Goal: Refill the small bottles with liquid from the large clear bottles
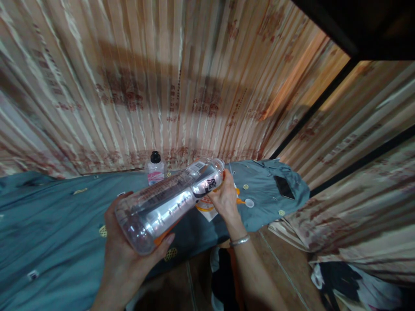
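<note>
A large clear plastic bottle point(171, 203) with a silver label lies tilted across the view, its neck pointing up and to the right. My left hand point(125, 255) wraps round the bottle's base, thumb along the lower side. Close to the neck, my right hand point(227, 201) grips the bottle, its fingers partly hidden behind it. No cap shows on the neck. Behind the bottle stands a small clear bottle point(156, 172) with a black cap and pink label. Below the right hand, partly covered, are a white sheet or packet point(209, 214) and an orange piece with a white round end point(249, 203).
Both bottles are above a bed or bench with a blue-grey cloth point(58, 216). A dark phone point(284, 187) lies on its right end. A pleated patterned curtain point(145, 86) hangs behind, with black frame bars point(314, 110) at right. Cloth items point(356, 285) are at lower right.
</note>
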{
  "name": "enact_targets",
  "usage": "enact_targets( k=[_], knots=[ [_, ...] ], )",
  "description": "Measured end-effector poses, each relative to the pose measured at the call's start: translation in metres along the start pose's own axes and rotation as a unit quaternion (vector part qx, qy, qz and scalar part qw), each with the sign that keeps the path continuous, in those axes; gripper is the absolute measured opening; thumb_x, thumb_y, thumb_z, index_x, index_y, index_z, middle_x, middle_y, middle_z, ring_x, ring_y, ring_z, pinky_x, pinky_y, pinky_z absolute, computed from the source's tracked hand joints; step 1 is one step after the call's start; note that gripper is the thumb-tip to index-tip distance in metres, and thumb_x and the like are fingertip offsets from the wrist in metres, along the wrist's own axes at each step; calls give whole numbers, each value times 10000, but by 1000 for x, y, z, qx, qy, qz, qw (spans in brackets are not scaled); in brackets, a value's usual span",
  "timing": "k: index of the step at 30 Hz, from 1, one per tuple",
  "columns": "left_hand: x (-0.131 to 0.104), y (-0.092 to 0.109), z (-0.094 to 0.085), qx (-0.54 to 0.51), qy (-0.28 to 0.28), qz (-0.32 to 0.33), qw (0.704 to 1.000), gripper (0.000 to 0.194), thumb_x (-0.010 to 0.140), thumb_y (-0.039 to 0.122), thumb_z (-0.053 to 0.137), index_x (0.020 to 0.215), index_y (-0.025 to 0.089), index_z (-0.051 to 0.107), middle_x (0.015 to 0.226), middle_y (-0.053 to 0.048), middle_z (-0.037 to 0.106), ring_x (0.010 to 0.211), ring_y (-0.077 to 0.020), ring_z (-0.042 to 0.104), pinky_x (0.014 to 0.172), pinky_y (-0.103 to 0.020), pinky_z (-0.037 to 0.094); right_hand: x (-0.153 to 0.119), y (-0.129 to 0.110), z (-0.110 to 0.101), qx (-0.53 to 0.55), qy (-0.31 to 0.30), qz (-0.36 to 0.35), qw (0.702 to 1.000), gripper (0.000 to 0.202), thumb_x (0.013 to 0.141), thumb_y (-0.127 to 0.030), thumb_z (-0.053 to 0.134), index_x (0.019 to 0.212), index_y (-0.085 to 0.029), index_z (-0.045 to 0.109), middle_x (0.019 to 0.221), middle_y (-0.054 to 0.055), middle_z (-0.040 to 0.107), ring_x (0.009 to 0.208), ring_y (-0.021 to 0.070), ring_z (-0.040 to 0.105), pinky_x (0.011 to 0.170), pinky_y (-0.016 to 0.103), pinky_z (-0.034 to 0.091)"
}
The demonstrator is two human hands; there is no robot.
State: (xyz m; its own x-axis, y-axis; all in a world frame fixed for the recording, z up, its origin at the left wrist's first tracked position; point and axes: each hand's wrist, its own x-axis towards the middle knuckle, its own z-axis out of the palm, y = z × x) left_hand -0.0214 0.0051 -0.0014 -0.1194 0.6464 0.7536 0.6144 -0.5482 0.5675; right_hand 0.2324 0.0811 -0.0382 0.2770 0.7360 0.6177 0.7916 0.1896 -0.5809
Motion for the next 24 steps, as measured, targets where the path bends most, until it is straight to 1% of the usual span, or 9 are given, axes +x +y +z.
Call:
enact_targets(
  k=[5, 6, 9, 12, 14, 18, 22, 24],
  knots=[
    [0, 1, 0, -21, -2, -27, 999, 822, 736, 586, 773, 1389, 154, 519, 1235, -150, 632, 1061, -307, 678, 859, -447, 604, -1, 1, 0, 2, 7, -9, 1000, 812, 734, -360, 814, 1432, -159, 451, 1301, 174, 652, 1191, 351, 649, 1016, 524, 548],
    [0, 2, 1, -26, -9, -33, 999, 814, 736, 572, 777, 1393, 162, 524, 1229, -146, 640, 1052, -309, 687, 849, -450, 612, -1, 1, 0, 2, 8, -11, 1000, 809, 740, -364, 809, 1435, -159, 450, 1305, 175, 650, 1195, 350, 647, 1018, 523, 547],
    [-1, 3, 1, -28, -2, -36, 999, 751, 740, 542, 770, 1367, 190, 554, 1224, -138, 645, 1014, -319, 705, 804, -467, 631, -1, 1, 1, 1, 9, -17, 1000, 795, 751, -366, 799, 1435, -155, 454, 1309, 178, 649, 1207, 346, 642, 1029, 519, 542],
    [-2, 3, 1, -25, -3, -51, 998, 705, 734, 490, 765, 1349, 214, 560, 1268, -149, 630, 1063, -358, 701, 856, -532, 630, -1, 1, 1, -3, 14, -9, 1000, 804, 744, -368, 802, 1432, -143, 454, 1301, 187, 653, 1194, 351, 651, 1030, 527, 543],
    [-2, 3, 1, -32, -2, -63, 997, 685, 717, 465, 768, 1327, 227, 566, 1285, -150, 624, 1097, -370, 693, 893, -554, 623, -1, 1, 2, -6, 17, -4, 1000, 815, 736, -370, 806, 1431, -137, 450, 1293, 191, 656, 1190, 357, 655, 1031, 535, 544],
    [-2, 4, 2, -32, 7, -65, 997, 658, 694, 488, 771, 1263, 213, 589, 1255, -150, 628, 1096, -358, 688, 888, -531, 622, -1, 0, 2, -11, 17, -6, 1000, 823, 727, -366, 810, 1429, -134, 448, 1283, 189, 659, 1188, 359, 657, 1038, 540, 542],
    [-1, 1, 2, -17, 9, -34, 999, 754, 704, 563, 765, 1319, 176, 562, 1239, -152, 636, 1082, -322, 683, 868, -472, 624, -1, 0, 1, -17, 17, -4, 1000, 824, 721, -358, 811, 1428, -140, 448, 1276, 181, 664, 1171, 352, 665, 1028, 533, 549],
    [0, -1, 1, -5, 2, -21, 1000, 735, 729, 574, 754, 1317, 174, 569, 1229, -147, 636, 1067, -308, 687, 858, -457, 623, -1, 0, 1, -17, 16, -3, 1000, 830, 717, -356, 817, 1427, -140, 447, 1277, 181, 665, 1174, 353, 665, 1031, 533, 547]
  ],
)
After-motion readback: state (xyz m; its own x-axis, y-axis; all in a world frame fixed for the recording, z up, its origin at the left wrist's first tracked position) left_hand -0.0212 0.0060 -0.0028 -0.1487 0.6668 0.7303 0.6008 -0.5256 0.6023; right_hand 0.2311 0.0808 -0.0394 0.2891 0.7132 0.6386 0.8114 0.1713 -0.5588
